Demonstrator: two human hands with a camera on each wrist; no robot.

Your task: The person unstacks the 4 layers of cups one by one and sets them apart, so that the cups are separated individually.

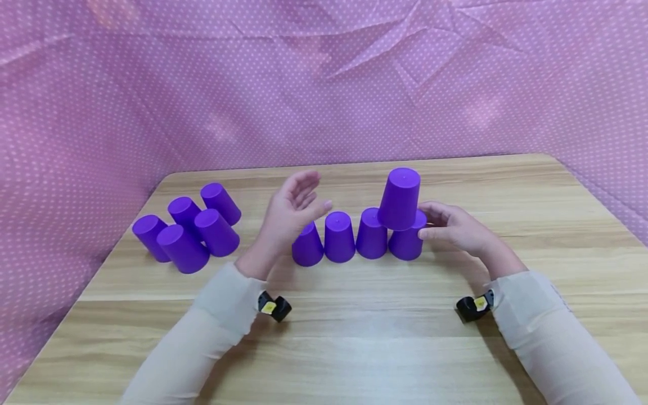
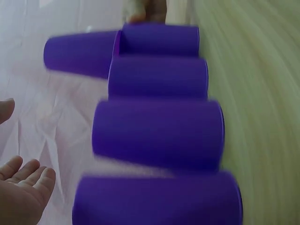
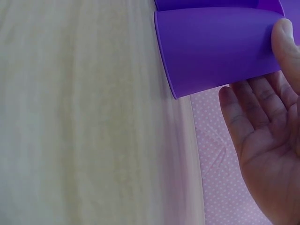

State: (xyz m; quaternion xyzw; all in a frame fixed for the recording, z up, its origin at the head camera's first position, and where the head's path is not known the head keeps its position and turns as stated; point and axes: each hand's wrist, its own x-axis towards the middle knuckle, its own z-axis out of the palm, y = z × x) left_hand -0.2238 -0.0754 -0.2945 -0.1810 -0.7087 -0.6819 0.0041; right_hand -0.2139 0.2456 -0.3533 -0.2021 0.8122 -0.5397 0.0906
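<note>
Four upside-down purple cups stand in a row: the leftmost cup (image 1: 307, 247), a second cup (image 1: 340, 237), a third cup (image 1: 372, 236) and the rightmost cup (image 1: 405, 246). Another purple cup (image 1: 400, 199) sits upside down on top of the two at the right end. My left hand (image 1: 293, 211) is raised above the row's left end, fingers loosely bent and holding nothing. At the right end, my right hand (image 1: 453, 228) lies beside the rightmost cup. Its thumb (image 3: 285, 44) is at that cup's upper part, while the other fingers extend loosely beside it.
To the left, several more upside-down purple cups stand in a loose group, among them a front cup (image 1: 183, 250) and a back cup (image 1: 220, 203). They stand on a wood-grain table (image 1: 354, 349). Pink dotted cloth (image 1: 304, 101) hangs behind and at the sides.
</note>
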